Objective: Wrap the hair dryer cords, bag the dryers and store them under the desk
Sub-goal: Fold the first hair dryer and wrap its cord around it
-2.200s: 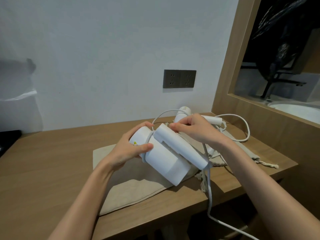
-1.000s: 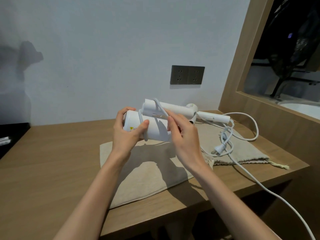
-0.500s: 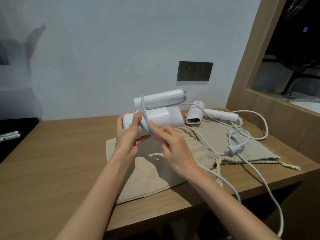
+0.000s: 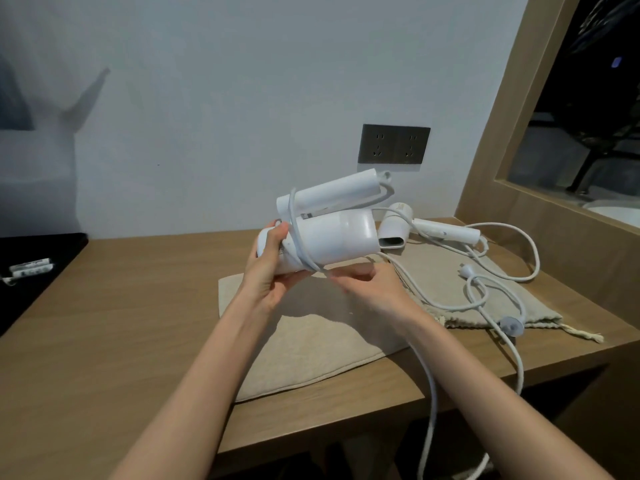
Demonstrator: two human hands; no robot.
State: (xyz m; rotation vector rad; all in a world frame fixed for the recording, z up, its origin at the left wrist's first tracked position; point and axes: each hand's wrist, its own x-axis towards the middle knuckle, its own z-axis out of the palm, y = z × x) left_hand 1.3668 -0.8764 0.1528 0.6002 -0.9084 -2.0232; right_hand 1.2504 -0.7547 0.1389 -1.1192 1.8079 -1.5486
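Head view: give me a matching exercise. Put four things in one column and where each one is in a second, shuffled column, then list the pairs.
Things
1. folded hair dryer
2. its cord
3. second hair dryer
4. wall socket

Places
A. mounted on the wall
B. gripped in the left hand, off the desk
C. lying at the back of the desk
D. pinched in the right hand, trailing over the desk edge

Pairs: 1-B, 2-D, 3-C, 4-A
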